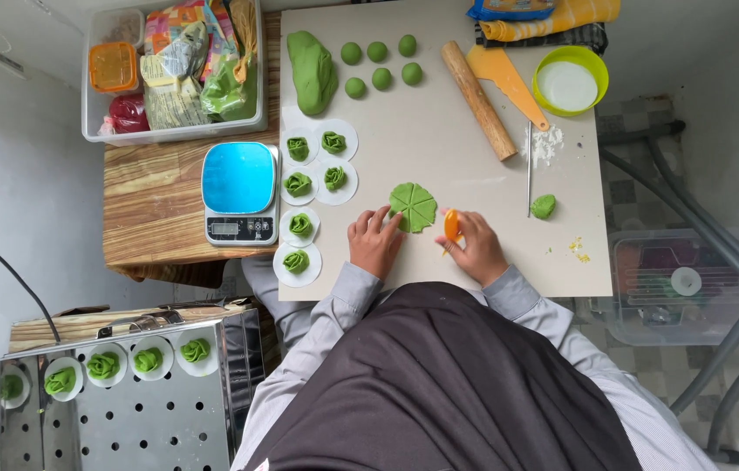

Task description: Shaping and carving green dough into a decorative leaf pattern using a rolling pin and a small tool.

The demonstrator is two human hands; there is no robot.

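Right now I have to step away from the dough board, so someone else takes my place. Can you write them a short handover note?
Left hand: fingertips press the edge of the flat green dough disc, which is scored into wedges.
Right hand: grip on a small orange cutter beside the disc.
Done: six folded green pieces on white rounds at the board's left; four or five more on the metal steamer tray.
Left: five dough balls, the big dough lump and a small bit near the right edge.
Rolling pin and scale are within reach.
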